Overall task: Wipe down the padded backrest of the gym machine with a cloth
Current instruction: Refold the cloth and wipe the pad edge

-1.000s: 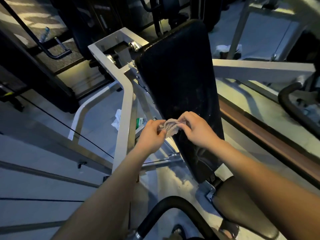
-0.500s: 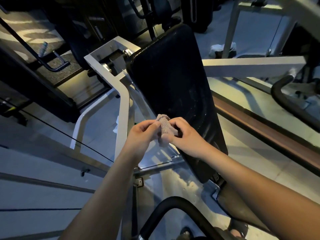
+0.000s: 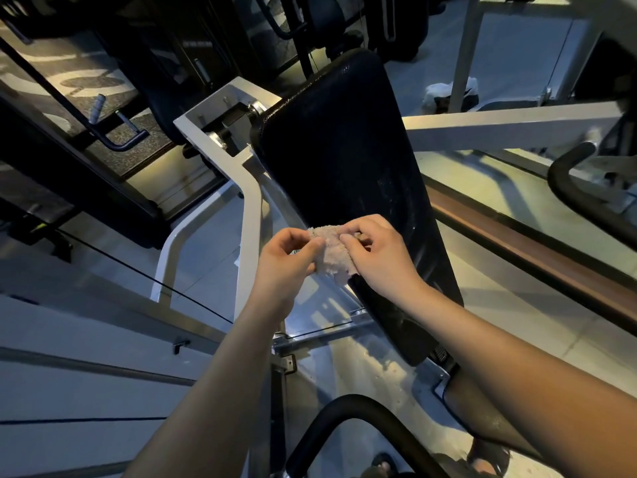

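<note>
A small pale cloth (image 3: 333, 255) is being held up by 2 hands, just in front of the low part of the black padded backrest (image 3: 337, 150). Its left edge is being pinched by the left hand (image 3: 287, 260) and its right edge by the right hand (image 3: 375, 257). Whether the pad is being touched cannot be told. If the cloth is being kept bunched, only a thin strip may get wiped. If it is being let go carelessly, it may be dropped beside the white frame (image 3: 250, 236). The pad's top may be missed.
</note>
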